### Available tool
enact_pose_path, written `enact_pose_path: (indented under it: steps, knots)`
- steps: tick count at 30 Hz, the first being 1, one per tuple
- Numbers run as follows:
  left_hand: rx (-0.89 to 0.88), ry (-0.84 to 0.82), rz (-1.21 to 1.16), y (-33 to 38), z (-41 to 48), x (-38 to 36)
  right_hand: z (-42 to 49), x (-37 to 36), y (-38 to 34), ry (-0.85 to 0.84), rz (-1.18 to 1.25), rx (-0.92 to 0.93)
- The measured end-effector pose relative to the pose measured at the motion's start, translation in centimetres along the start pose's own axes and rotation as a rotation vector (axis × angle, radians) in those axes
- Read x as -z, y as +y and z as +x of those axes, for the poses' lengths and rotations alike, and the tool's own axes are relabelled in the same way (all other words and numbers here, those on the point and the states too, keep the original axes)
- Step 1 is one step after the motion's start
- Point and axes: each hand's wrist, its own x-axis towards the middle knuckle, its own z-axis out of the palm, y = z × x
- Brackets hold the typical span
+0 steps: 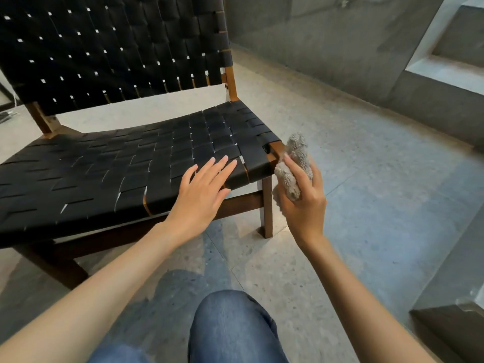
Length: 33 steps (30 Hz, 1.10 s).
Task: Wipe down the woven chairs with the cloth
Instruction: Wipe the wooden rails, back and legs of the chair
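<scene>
Where the view drops lowest, a knee (230, 326) in blue jeans sits over a speckled grey floor (366, 205). Two bare forearms reach forward. The left hand (201, 189) lies flat, fingers straight and slightly spread, on the front right corner of the chair (267, 205). Just right of that corner, the right hand (301, 203) grips the cloth (294, 158), a fluffy grey bundle scrunched under curled fingers and thumb; whether it touches the wood is unclear. The seat (104, 174) is wide black straps woven in a check over a brown frame. The back (117, 48) repeats the weave, light dotting its gaps. A grey wall (327, 48) stands behind.
</scene>
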Motion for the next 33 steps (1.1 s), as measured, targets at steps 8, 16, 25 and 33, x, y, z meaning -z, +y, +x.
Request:
enact_pose_path:
  steps: [8, 16, 25, 33]
  knots:
    - [-0.368, 0.213, -0.125, 1.8, -3.2, -3.0, -7.0, 0.7, 3.3, -0.242, 0.101, -0.501]
    - [0.420, -0.388, -0.978, 3.9, -3.0, -11.8, -6.3, -1.6, 4.3, -0.342, 0.212, -0.648]
    - [0.724, -0.363, -1.380, 0.5, -3.5, -12.6, -4.5, -3.7, 1.4, -0.580, 0.156, -0.686]
    - [0.490, -0.251, -1.254, -5.3, -5.1, -13.7, -5.1, -6.9, 0.4, -0.635, -0.045, -0.603]
